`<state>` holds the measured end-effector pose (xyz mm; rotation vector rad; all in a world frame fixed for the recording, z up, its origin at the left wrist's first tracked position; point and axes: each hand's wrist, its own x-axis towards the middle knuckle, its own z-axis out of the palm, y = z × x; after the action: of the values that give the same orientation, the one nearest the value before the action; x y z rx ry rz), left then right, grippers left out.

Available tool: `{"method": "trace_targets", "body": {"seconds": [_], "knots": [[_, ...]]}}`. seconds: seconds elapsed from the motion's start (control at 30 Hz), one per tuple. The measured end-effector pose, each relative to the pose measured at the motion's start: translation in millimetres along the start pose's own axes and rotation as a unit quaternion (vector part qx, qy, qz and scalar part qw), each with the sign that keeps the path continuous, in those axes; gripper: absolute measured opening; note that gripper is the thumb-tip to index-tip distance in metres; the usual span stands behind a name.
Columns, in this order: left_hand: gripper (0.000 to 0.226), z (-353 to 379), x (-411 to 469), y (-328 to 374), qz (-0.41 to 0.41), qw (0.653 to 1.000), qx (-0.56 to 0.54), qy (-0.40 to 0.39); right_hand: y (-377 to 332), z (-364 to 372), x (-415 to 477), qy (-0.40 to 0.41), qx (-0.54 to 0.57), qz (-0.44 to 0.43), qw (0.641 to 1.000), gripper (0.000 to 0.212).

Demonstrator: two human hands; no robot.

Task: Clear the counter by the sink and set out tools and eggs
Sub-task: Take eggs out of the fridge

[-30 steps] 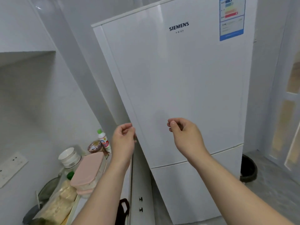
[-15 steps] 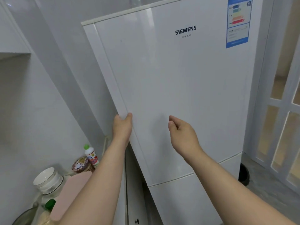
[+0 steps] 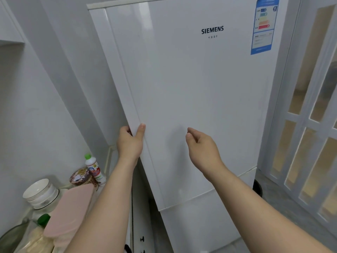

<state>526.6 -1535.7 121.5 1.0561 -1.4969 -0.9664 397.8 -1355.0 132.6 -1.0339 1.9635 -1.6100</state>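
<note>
So, the left grip (image 3: 130, 141) has now closed on the left edge of the fridge door (image 3: 200, 106), thumb in front, where a second ago it hovered. The right grip (image 3: 202, 148) is loosely curled, empty. Door's shut; eggs not visible, probably inside.

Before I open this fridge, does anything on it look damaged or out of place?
Only the blue energy label at the top right of the fridge door: its upper edge seems to be peeling away. Nothing else stands out.
</note>
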Motion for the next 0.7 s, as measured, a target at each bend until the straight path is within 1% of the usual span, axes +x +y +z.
{"method": "trace_targets", "body": {"seconds": [0.07, 0.13, 0.27, 0.3, 0.4, 0.47, 0.53, 0.63, 0.67, 0.7], "knots": [[0.033, -7, -25, 4, 0.011, 1.000, 0.003, -0.007, 1, -7, -7, 0.000, 0.005, 0.000, 1.000, 0.045], [0.037, -14, -48, 11, 0.023, 1.000, 0.014, -0.012, 3, -14, -14, 0.000, 0.013, 0.002, 1.000, 0.046], [0.058, -28, -95, 29, 0.020, 0.999, 0.012, -0.040, 7, -27, -38, -0.007, 0.021, -0.007, 1.000, 0.046], [0.058, -31, -108, 34, 0.016, 0.999, 0.009, -0.051, 8, -33, -47, -0.006, 0.023, -0.004, 1.000, 0.046], [0.040, -33, -136, 44, 0.006, 0.997, -0.003, -0.071, 11, -51, -70, -0.001, 0.025, 0.003, 1.000, 0.045], [0.034, -32, -158, 54, 0.000, 0.997, -0.010, -0.080, 12, -65, -89, -0.003, 0.027, 0.000, 1.000, 0.045], [0.038, -31, -180, 62, -0.012, 0.995, -0.016, -0.097, 13, -78, -107, -0.004, 0.030, -0.005, 1.000, 0.046], [0.052, -29, -215, 76, -0.020, 0.992, -0.019, -0.127, 15, -98, -131, -0.003, 0.034, -0.012, 0.999, 0.045], [0.051, -28, -228, 80, -0.022, 0.990, -0.021, -0.138, 16, -105, -141, -0.002, 0.037, -0.016, 0.999, 0.045], [0.043, -25, -240, 85, -0.019, 0.988, -0.028, -0.149, 17, -112, -149, -0.001, 0.038, -0.020, 0.999, 0.044]]}}
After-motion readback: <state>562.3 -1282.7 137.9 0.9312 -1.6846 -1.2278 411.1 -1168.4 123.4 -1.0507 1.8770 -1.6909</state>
